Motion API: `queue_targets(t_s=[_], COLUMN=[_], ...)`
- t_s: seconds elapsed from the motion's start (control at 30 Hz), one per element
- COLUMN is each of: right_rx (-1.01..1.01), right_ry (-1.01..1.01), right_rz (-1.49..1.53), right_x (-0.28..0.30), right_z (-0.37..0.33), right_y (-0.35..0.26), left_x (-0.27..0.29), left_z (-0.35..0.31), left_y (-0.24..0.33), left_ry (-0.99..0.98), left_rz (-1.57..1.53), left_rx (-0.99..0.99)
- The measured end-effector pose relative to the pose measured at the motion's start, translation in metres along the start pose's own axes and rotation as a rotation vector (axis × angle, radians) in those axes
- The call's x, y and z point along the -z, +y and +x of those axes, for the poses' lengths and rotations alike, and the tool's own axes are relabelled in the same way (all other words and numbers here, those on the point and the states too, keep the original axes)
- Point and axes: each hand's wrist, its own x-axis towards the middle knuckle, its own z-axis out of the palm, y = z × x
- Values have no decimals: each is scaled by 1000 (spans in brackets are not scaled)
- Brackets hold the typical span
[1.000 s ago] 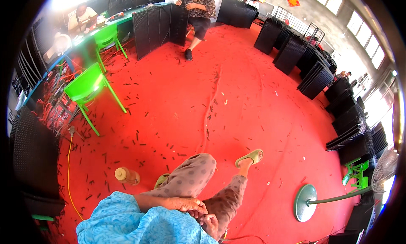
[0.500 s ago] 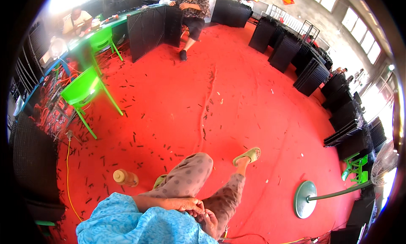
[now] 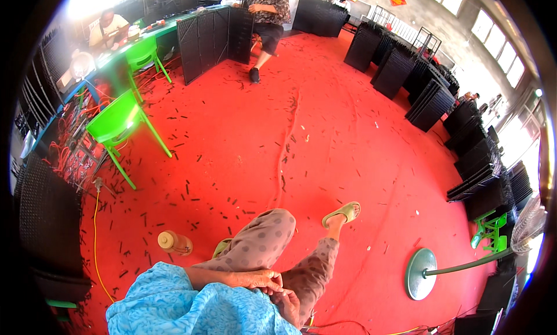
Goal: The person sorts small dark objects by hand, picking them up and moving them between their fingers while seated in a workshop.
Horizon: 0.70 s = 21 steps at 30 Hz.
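Observation:
Over my lap, at the edge of my blue patterned top point(image 3: 191, 306), my two hands meet. My left hand point(image 3: 266, 280) reaches in from the left with its fingers bent and drawn together. Its fingertips touch or nearly touch my right hand point(image 3: 288, 306), whose thumb and fingers are closed in a pinch. Anything between the fingertips is too small or hidden to make out. Beneath the hands are my brown dotted trousers point(image 3: 264, 236).
A tan-capped bottle point(image 3: 168, 241) stands on the red floor point(image 3: 232, 137) among scattered black strips. Green chairs point(image 3: 119, 117) stand at left, near a yellow cable point(image 3: 94, 248). A fan's round base point(image 3: 420, 274) is at right, below stacked black panels point(image 3: 429, 105). A person point(image 3: 270, 13) sits far off.
The whole view has shifted slightly, moving the scene a little to the right. My hands stay together over my lap, and their fingers have bent a little closer.

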Motion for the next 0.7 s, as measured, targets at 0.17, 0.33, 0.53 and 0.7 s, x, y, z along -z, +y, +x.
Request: queue_targets(t_s=[0.17, 0.33, 0.53, 0.7], right_rx=[83, 46, 47, 19], right_ry=[-6, 79, -28, 5], right_rz=[61, -75, 30, 23], right_x=[-4, -8, -14, -13], right_z=[1, -1, -3, -6], right_y=[0, -3, -9, -14], left_x=[-3, -4, 4, 2], left_z=[-7, -14, 8, 14], left_y=[12, 19, -10, -14], left_ry=[-12, -20, -57, 14], left_rz=[48, 57, 5, -123], left_rx=[56, 114, 12, 8])
